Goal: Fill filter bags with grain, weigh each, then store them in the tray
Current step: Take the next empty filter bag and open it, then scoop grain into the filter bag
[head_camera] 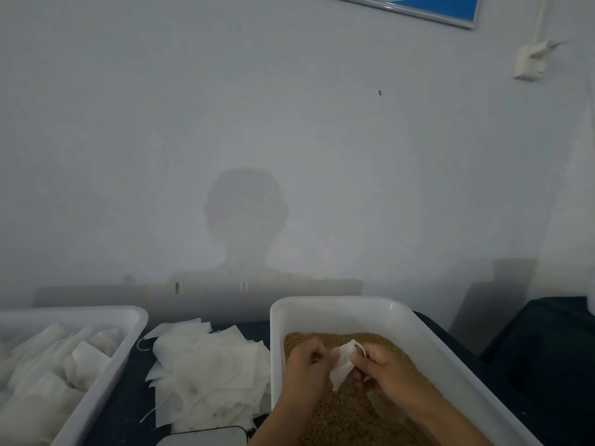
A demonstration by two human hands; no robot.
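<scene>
A small white filter bag [343, 365] with a thin drawstring hangs over the brown grain [347, 413] inside a white plastic tub [338, 305]. My left hand [306, 365] pinches the bag's left edge near its mouth. My right hand [383, 368] grips the bag's right side, with the string looped by its fingers. A pile of flat unfilled filter bags [206, 371] lies on the dark table left of the tub. A white tray [106, 378] at the far left holds several filled bags. The top edge of a scale [206, 436] shows at the bottom.
A pale wall rises right behind the table, with my shadow on it. A dark object [547, 349] stands at the right beyond the tub. A wall socket [531, 61] and a framed picture [418, 8] hang high on the right.
</scene>
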